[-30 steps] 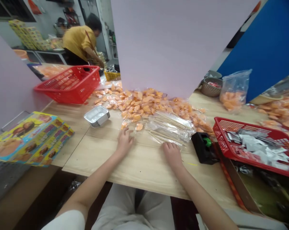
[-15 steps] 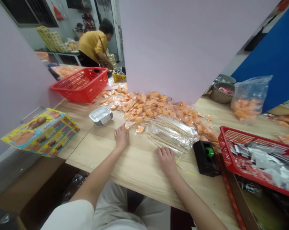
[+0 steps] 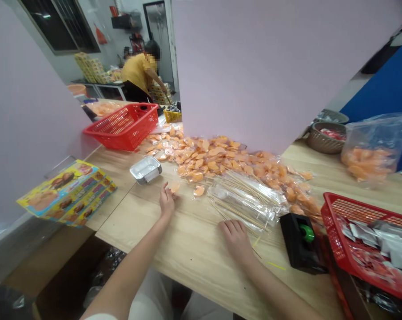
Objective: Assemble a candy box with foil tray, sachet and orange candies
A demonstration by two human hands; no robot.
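Right now, a little orange packet (image 3: 174,186) sits at the fingertips of the left hand (image 3: 167,202), and I can't tell if the hand pinches it or only touches it. One more loose packet (image 3: 199,191) lies just in front of the big pile of packets (image 3: 217,153). Only these two lie out in front, so I think lots are left to handle. The bagged thin sticks (image 3: 247,195) lie near the right hand (image 3: 236,238).

The left arm reaches forward, its fingers a bit apart. The right hand rests palm down on the surface (image 3: 187,244), fingers close together and bent; I can't see if anything is under them.

Farther out are shiny foil trays (image 3: 145,170), a black tape holder (image 3: 296,244) and a yellow box (image 3: 69,191).
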